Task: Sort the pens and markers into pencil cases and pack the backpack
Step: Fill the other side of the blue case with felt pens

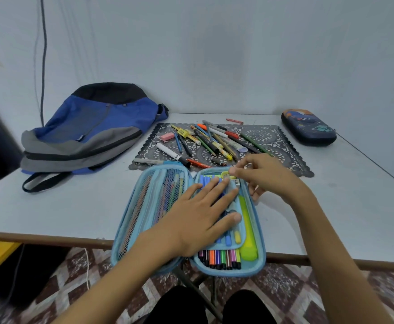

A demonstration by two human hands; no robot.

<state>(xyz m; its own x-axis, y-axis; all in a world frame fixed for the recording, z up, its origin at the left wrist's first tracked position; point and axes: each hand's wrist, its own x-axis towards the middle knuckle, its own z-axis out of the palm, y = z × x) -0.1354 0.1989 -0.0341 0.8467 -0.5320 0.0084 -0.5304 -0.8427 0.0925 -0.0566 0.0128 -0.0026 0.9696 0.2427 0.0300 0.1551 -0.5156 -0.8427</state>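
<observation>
A light blue pencil case (144, 206) lies open at the table's front edge, overhanging it a little. Its left half has a mesh pocket with pens behind it. Its right half holds blue pens, a row of coloured fineliners (219, 258) and a lime green holder (247, 230). My left hand (203, 218) lies flat with straight fingers on the right half's inner flap. My right hand (261, 176) curls over the case's far right rim, fingertips at a small yellow-green item; its grip is unclear. Loose pens, pencils and markers (210, 141) lie heaped on a dark lace mat (273, 139).
A blue, grey and black backpack (90, 132) lies flat at the back left of the white table (331, 206). A closed dark blue pencil case (308, 127) sits at the back right. A pink eraser (167, 136) and a red pen (234, 120) lie near the pile.
</observation>
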